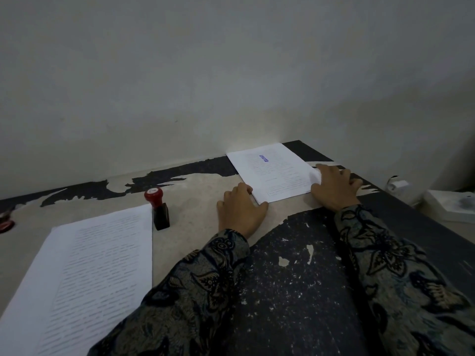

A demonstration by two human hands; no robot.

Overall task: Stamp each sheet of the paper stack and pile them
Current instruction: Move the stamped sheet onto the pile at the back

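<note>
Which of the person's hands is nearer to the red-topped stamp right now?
Left. The left hand rests at the stamped pile's near-left corner, just right of the stamp; the right hand is beyond, on the pile's right edge.
</note>
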